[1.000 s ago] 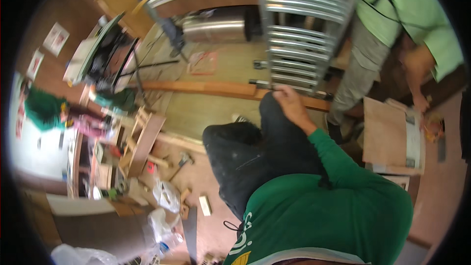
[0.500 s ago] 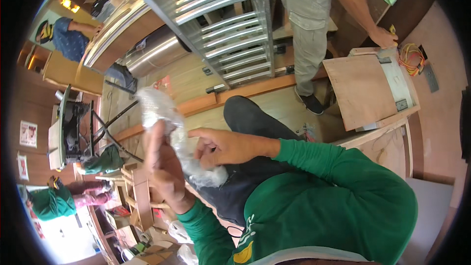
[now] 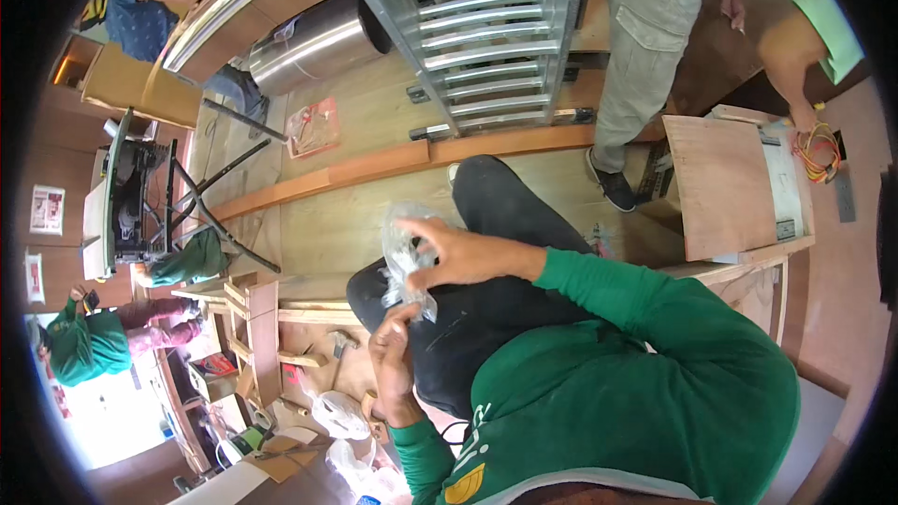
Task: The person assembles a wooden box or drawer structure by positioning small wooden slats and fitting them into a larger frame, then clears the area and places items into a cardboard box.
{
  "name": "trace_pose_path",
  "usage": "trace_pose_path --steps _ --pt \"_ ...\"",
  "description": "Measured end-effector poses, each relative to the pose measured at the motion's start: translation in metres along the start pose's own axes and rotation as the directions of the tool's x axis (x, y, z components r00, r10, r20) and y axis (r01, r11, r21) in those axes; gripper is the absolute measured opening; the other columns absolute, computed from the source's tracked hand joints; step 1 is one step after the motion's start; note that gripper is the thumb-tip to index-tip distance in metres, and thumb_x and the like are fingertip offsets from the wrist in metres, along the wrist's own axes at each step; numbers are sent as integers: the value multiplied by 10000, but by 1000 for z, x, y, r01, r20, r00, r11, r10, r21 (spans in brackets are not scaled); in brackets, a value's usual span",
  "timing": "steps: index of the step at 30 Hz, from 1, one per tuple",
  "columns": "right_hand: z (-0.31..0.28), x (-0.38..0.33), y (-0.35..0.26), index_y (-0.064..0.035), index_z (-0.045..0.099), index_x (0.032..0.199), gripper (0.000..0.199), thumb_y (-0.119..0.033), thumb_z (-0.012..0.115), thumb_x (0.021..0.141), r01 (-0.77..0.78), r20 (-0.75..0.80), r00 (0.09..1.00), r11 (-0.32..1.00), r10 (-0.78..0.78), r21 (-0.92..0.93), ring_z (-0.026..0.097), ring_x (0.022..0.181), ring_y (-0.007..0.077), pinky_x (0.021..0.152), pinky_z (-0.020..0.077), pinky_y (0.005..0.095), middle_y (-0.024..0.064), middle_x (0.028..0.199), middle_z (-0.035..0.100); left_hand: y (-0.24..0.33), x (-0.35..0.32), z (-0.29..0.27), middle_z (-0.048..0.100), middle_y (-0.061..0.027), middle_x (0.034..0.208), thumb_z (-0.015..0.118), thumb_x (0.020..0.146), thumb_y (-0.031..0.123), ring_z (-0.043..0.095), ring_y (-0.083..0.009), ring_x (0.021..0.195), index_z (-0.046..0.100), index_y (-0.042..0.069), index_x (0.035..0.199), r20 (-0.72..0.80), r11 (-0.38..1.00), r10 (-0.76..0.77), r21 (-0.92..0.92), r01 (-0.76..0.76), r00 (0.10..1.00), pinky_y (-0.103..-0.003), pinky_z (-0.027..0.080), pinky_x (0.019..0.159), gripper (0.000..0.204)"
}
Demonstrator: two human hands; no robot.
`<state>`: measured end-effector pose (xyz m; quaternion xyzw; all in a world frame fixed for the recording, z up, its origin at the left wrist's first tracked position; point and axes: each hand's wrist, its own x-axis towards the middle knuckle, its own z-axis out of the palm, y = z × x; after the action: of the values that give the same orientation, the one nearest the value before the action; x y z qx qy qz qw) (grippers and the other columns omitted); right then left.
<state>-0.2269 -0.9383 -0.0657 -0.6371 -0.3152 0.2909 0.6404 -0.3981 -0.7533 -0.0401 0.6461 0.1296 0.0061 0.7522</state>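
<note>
A crumpled clear plastic bag (image 3: pixel 400 252) hangs over my lap between my two hands. Something pale or shiny shows through its lower part, but I cannot make out what it is. My right hand (image 3: pixel 458 251) comes across from the right, with thumb and fingers curled around the plastic's side. Below it, the fingertips of my left hand (image 3: pixel 391 355) pinch the bag's lower end. Both my arms are in green sleeves, and my dark trouser legs (image 3: pixel 510 206) lie under the bag.
An aluminium ladder (image 3: pixel 491 42) leans ahead, beside a standing person in grey trousers (image 3: pixel 645 47) whose hand touches coiled yellow-red cable (image 3: pixel 819 151). At left are a table saw (image 3: pixel 140 201), a hammer (image 3: pixel 342 343) and white plastic bags (image 3: pixel 339 414). Two other people stand farther left.
The plastic has come closer to my lap and gathered into a smaller bundle. My right hand now grips it, and my left hand has moved down to its lower end. The view has shifted.
</note>
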Motion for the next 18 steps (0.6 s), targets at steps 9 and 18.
trace_pose_path --steps 9,18 --pt "51 25 79 7 642 1183 462 -344 726 894 -89 218 966 969 140 -229 666 977 313 854 526 409 207 1042 683 10 -21 -21 663 -110 1136 682 972 248 589 -186 1048 666 -58 1213 -14 913 -131 387 126 991 -316 442 949 389" --pt "-47 100 14 7 705 1134 358 -260 720 896 76 325 945 985 -23 -152 647 877 143 817 518 326 94 984 740 -14 136 -3 489 -176 1428 863 808 313 502 -297 1291 210 -5 1575 93 972 43 225 -63 995 -373 404 1096 1057"
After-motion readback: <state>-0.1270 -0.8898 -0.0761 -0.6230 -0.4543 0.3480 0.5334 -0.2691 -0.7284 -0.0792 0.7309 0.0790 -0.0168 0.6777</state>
